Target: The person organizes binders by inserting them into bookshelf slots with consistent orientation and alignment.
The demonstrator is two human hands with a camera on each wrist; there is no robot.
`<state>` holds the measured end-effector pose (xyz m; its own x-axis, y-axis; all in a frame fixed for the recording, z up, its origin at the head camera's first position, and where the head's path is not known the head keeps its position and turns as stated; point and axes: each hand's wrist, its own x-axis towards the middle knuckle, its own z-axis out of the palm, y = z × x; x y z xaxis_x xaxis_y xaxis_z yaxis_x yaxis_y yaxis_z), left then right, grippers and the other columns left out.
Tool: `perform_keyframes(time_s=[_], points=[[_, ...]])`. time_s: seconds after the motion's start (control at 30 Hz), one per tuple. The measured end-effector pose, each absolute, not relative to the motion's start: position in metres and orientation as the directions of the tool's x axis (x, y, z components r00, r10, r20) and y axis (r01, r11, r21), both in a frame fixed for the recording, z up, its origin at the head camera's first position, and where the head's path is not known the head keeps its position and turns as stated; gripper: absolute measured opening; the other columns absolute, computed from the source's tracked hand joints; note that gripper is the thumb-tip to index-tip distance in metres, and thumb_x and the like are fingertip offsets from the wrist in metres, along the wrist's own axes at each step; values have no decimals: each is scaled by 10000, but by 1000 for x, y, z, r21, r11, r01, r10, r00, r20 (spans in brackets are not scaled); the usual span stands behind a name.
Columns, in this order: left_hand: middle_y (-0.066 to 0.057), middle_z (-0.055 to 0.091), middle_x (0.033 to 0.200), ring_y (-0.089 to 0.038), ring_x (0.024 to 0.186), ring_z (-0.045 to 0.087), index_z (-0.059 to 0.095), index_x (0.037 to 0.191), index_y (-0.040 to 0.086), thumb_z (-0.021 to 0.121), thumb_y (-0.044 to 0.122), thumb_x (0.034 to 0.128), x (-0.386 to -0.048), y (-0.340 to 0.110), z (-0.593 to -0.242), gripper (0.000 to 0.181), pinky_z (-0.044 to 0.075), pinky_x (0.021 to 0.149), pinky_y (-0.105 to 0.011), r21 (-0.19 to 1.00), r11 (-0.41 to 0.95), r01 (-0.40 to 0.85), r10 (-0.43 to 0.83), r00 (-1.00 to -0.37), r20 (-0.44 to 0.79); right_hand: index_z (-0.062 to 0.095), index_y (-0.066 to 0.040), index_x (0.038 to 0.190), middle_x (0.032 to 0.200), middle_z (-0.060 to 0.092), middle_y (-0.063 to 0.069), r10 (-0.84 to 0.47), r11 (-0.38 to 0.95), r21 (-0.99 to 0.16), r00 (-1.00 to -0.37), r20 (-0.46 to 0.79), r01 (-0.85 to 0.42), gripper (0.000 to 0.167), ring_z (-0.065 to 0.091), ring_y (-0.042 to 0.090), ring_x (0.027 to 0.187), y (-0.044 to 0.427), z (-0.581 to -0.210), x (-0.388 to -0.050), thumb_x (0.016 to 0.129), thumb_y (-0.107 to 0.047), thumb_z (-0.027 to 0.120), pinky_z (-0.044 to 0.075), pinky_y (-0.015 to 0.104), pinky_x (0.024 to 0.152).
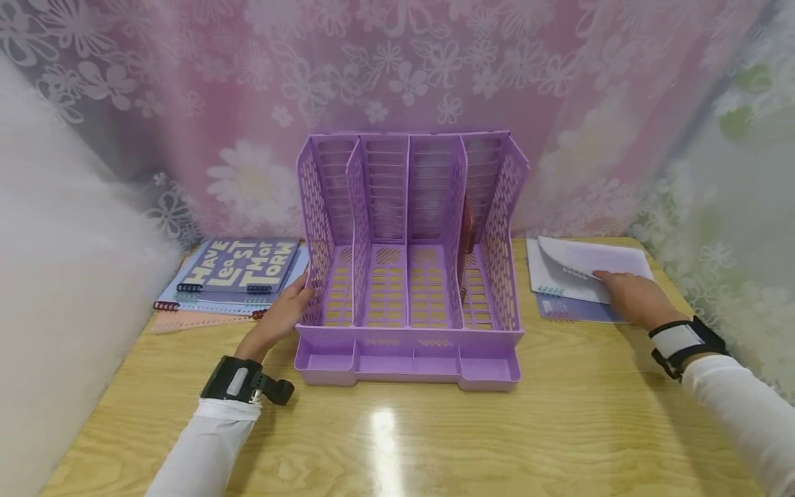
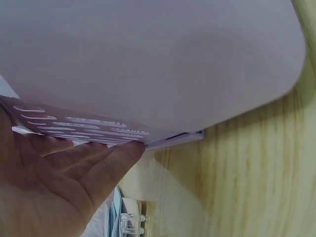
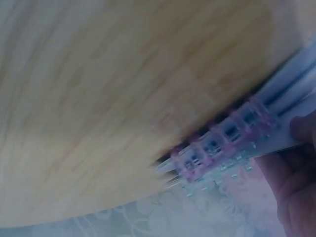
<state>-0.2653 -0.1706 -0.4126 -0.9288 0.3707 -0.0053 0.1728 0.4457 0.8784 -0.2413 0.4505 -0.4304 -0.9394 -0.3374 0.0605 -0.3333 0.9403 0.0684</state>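
Observation:
A purple desk organizer (image 1: 410, 338) with four upright slots and a row of front trays stands at the middle of the table. My left hand (image 1: 282, 317) touches its left side panel; in the left wrist view the hand (image 2: 64, 182) has its fingers extended against the slotted wall (image 2: 84, 123). On the right, my right hand (image 1: 636, 300) pinches the edge of a white spiral notebook (image 1: 621, 262), whose cover is lifted and bent, above a blue notebook (image 1: 577, 308). The right wrist view, blurred, shows the hand (image 3: 296, 182) beside the spiral bindings (image 3: 222, 143).
Left of the organizer lies a stack of spiral notebooks, a dark blue lettered one (image 1: 239, 266) on top. A reddish-brown book (image 1: 467, 231) stands in the organizer's rightmost slot. Behind the table (image 1: 323, 442) hangs a pink floral curtain (image 1: 397, 62).

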Motion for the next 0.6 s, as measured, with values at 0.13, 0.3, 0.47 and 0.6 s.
perform_keyframes(time_s=[0.13, 0.3, 0.47, 0.6], points=[[-255, 279, 1494, -421, 1321, 324, 99, 1540, 81, 273, 215, 1047, -264, -172, -413, 540, 244, 1070, -575, 870, 460, 178, 372, -928, -7, 442, 145, 1288, 1016, 579, 377, -244, 967, -38, -962, 118, -250, 437, 591, 504, 830, 453, -423, -237, 862, 101, 527, 475, 580, 679], [-268, 273, 1491, -429, 1314, 331, 102, 1536, 59, 282, 197, 1045, -264, -172, -414, 541, 243, 1071, -570, 883, 433, 183, 379, -926, 6, 428, 124, 1323, 993, 560, 402, -108, 973, -167, -955, 277, -158, 453, 567, 542, 780, 456, -403, -230, 879, 103, 512, 441, 612, 621], [-274, 269, 1490, -434, 1313, 328, 99, 1535, 51, 282, 193, 1043, -264, -171, -413, 543, 243, 1071, -572, 877, 446, 177, 373, -928, -3, 517, 96, 1243, 867, 575, 379, -46, 963, -222, -902, 429, -155, 313, 543, 471, 611, 457, -383, -219, 935, 64, 467, 401, 560, 502], [-279, 287, 1480, -439, 1299, 346, 104, 1536, 56, 273, 195, 1042, -264, -170, -412, 540, 254, 1064, -576, 875, 452, 172, 370, -929, -9, 511, 53, 806, 589, 453, 199, 18, 946, -285, -855, 518, -153, 180, 373, 276, 480, 450, -367, -205, 966, -17, 469, 266, 367, 452]])
